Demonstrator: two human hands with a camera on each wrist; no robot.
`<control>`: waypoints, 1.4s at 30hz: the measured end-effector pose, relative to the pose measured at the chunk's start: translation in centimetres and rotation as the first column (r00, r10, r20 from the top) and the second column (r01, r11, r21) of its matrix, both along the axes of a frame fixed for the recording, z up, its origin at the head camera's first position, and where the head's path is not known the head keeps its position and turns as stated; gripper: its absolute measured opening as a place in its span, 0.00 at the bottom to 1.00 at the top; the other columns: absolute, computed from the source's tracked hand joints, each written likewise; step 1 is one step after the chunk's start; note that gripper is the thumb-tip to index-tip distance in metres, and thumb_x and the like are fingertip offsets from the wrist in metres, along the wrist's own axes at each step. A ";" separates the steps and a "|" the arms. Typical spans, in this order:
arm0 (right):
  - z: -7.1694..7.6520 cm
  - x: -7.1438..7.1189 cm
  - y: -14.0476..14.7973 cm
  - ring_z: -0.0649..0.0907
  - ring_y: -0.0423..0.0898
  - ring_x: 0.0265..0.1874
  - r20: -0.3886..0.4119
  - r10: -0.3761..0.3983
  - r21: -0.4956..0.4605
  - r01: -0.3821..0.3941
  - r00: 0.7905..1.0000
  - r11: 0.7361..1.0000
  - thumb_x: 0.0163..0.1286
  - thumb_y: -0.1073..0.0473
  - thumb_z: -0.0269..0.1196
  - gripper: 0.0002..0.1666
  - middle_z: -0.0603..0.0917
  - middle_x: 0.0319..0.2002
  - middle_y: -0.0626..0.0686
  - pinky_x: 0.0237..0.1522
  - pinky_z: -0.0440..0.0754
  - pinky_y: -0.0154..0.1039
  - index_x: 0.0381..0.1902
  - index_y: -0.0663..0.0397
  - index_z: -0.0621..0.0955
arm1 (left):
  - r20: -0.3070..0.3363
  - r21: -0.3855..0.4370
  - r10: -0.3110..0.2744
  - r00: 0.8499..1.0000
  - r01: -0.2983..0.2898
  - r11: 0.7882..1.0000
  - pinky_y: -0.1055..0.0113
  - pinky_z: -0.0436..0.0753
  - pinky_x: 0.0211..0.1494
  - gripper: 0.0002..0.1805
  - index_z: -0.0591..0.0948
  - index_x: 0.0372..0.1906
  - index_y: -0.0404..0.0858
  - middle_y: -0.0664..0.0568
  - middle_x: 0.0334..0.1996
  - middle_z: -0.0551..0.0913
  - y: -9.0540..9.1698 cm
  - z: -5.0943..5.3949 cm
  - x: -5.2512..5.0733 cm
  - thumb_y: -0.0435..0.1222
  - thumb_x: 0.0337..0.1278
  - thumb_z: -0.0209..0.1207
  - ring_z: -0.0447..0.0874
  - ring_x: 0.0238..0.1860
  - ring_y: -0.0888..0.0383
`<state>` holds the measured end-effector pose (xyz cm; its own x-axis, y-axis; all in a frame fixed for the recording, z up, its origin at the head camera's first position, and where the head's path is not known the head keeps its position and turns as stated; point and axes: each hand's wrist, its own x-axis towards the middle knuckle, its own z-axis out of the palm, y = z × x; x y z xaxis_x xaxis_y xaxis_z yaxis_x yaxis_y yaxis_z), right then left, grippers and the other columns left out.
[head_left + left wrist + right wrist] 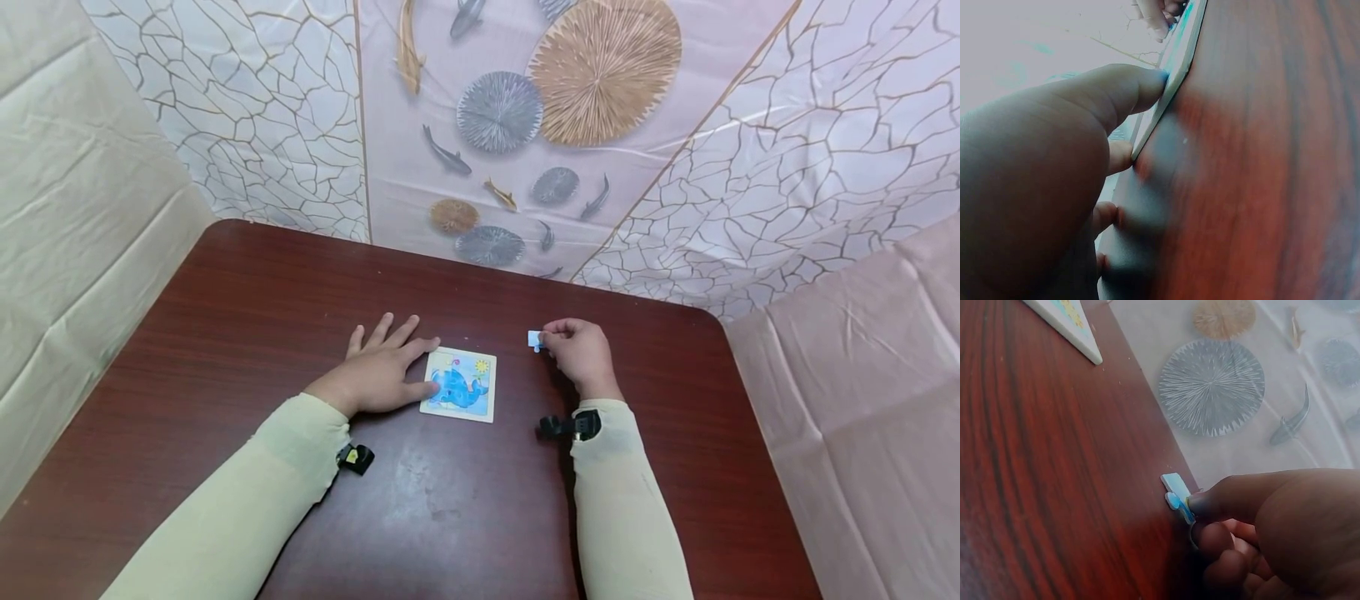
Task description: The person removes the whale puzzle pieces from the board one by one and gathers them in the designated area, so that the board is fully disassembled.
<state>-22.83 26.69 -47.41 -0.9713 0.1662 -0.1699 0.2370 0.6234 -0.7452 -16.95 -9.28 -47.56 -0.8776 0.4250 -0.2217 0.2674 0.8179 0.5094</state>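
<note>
One puzzle piece (534, 339) outside the pale frame (465, 416), whale picture (459, 389) inside

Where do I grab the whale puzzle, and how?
I'd pinch the whale puzzle by its pale right rim, thumb on top, coming from the right. It lies flat, so only its thin edge offers grip, and the left hand already touches the left side.
</note>
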 end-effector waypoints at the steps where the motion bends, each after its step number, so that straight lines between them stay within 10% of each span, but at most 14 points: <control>1: 0.0 0.1 -0.1 0.84 0.47 0.29 0.000 -0.003 0.008 0.003 1.000 1.000 0.79 0.52 0.72 0.09 0.90 0.32 0.51 0.29 0.84 0.38 0.47 0.51 0.92 | 0.000 -0.001 0.000 1.000 0.000 1.000 0.22 0.30 0.87 0.46 0.62 0.91 0.64 0.51 0.96 0.41 0.0 0.0 0.0 0.68 0.76 0.62 0.25 0.95 0.36; 16: 1.0 0.0 0.2 0.88 0.49 0.31 -0.046 0.097 -0.038 -0.099 0.994 0.994 0.80 0.53 0.72 0.12 0.90 0.38 0.56 0.33 0.89 0.39 0.52 0.55 0.90 | 0.005 0.004 0.004 1.000 -0.004 1.000 0.22 0.30 0.87 0.47 0.62 0.91 0.64 0.51 0.96 0.40 0.0 0.0 -0.1 0.68 0.75 0.62 0.25 0.95 0.36; 25: 4.2 0.8 -1.5 0.87 0.51 0.34 -0.025 0.303 0.148 -0.296 0.953 0.944 0.80 0.49 0.73 0.07 0.90 0.37 0.51 0.39 0.86 0.46 0.50 0.42 0.90 | 0.018 -0.005 0.005 1.000 -0.005 1.000 0.23 0.30 0.88 0.46 0.62 0.91 0.64 0.52 0.96 0.40 0.0 0.2 0.1 0.68 0.76 0.62 0.24 0.95 0.37; 31: 5.3 0.9 -3.2 0.85 0.48 0.38 -0.004 0.493 0.244 -0.477 0.870 0.844 0.77 0.49 0.75 0.08 0.90 0.39 0.46 0.44 0.85 0.47 0.50 0.37 0.90 | 0.017 -0.001 0.005 1.000 -0.005 1.000 0.23 0.29 0.87 0.47 0.61 0.91 0.64 0.52 0.96 0.40 0.0 0.2 0.1 0.68 0.76 0.62 0.24 0.94 0.36; 42: 5.1 1.4 -6.9 0.86 0.44 0.41 0.054 0.802 0.378 -0.755 0.595 0.535 0.76 0.57 0.75 0.11 0.91 0.44 0.44 0.50 0.89 0.43 0.55 0.46 0.93 | 0.013 -0.010 0.006 1.000 -0.006 1.000 0.23 0.30 0.88 0.46 0.62 0.91 0.64 0.51 0.96 0.41 0.1 -0.1 -0.1 0.69 0.75 0.61 0.25 0.95 0.36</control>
